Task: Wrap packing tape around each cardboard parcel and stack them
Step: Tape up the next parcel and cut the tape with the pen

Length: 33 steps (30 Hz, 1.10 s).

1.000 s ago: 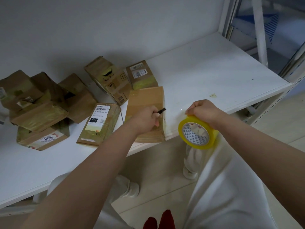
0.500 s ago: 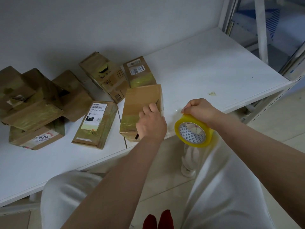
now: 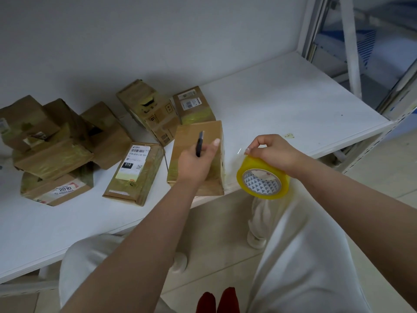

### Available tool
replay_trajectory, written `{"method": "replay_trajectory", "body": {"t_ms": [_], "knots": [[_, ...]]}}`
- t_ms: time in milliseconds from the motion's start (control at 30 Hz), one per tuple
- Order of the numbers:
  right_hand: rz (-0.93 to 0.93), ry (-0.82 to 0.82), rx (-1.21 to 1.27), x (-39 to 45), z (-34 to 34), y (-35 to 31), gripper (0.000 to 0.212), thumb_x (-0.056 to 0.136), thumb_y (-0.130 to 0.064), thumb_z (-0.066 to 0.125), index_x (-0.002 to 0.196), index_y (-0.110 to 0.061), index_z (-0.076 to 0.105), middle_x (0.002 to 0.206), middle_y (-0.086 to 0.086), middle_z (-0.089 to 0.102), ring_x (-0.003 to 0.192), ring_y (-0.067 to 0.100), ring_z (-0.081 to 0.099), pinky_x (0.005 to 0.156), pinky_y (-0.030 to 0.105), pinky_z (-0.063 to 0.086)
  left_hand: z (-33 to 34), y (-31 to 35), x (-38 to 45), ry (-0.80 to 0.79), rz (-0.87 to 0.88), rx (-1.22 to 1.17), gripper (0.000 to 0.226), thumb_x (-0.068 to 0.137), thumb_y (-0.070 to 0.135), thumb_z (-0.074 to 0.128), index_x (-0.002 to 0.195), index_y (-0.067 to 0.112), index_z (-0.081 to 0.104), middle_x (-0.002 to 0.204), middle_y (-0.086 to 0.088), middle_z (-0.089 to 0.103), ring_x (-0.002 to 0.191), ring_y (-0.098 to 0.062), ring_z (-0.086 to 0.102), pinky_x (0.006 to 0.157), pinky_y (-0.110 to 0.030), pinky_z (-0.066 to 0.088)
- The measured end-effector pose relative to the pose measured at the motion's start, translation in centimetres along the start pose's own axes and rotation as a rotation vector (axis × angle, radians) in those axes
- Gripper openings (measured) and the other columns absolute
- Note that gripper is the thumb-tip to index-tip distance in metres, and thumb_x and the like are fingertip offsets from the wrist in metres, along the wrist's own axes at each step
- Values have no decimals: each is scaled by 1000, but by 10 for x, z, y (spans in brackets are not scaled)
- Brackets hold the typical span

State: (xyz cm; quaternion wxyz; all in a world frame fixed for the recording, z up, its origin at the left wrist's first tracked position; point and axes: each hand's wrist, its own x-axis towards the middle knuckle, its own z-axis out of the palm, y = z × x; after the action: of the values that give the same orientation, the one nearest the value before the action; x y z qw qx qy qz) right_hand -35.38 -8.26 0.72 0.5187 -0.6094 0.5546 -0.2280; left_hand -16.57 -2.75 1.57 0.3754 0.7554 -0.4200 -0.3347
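Now a plain cardboard parcel (image 3: 198, 154) is seen lying flat at the front edge of the white surface (image 3: 282, 109), its near end reaching the lip. A small black cutter (image 3: 200, 143) is gripped in the left hand (image 3: 198, 158), fingers curled round it, blade end pointed away over the parcel's top. A roll of yellow packing tape (image 3: 262, 180) is held just off the surface's edge by the right hand (image 3: 274, 152), thumb and fingers pinched on its upper rim; a clear strip appears to be stretched from the roll toward the parcel's right side, though it is faint. Just left of the parcel, a labelled parcel (image 3: 135, 173) marked 010 is laid flat. Behind, two more boxes (image 3: 171, 111) are set close together, one tilted against the other. Far left, a jumbled heap of taped parcels (image 3: 52, 145) is piled, one marked 2010 at the bottom. White trousers (image 3: 304, 256) are seen below the surface.
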Motion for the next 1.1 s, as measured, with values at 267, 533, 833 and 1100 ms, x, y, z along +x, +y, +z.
{"method": "replay_trajectory", "body": {"t_ms": [267, 533, 833, 1100], "knots": [[-92, -52, -16, -4, -2, -16, 8, 90, -21, 65, 83, -21, 68, 94, 1, 69, 80, 18, 65, 73, 31, 53, 22, 19, -9, -279, 33, -81, 32, 76, 36, 81, 86, 8, 70, 75, 0, 62, 76, -15, 60, 78, -34, 52], [-12, -136, 352, 6, -33, 2, 43, 74, -36, 78, 113, -20, 69, 113, 5, 70, 102, 22, 66, 88, 34, 52, 35, 35, 25, -192, 84, 58, 27, 90, 32, 67, 71, 21, 52, 78, -1, 61, 77, -16, 57, 79, -35, 48], [42, 101, -132, 54, -62, 15, 37, 76, -47, 78, 89, -13, 69, 91, -3, 63, 84, 18, 61, 75, 31, 50, 58, 47, 66, -79, 189, 442, 28, 88, 42, 67, 85, 15, 61, 85, -1, 65, 83, -20, 64, 73, -35, 54], [47, 111, -185, 78, -71, 35, 33, 79, -45, 75, 89, -15, 70, 87, -7, 59, 84, 16, 57, 79, 34, 50, 117, 46, 74, -180, 88, 682, 22, 99, 14, 49, 118, 5, 55, 112, -11, 60, 102, -26, 61, 67, -30, 40]]}}
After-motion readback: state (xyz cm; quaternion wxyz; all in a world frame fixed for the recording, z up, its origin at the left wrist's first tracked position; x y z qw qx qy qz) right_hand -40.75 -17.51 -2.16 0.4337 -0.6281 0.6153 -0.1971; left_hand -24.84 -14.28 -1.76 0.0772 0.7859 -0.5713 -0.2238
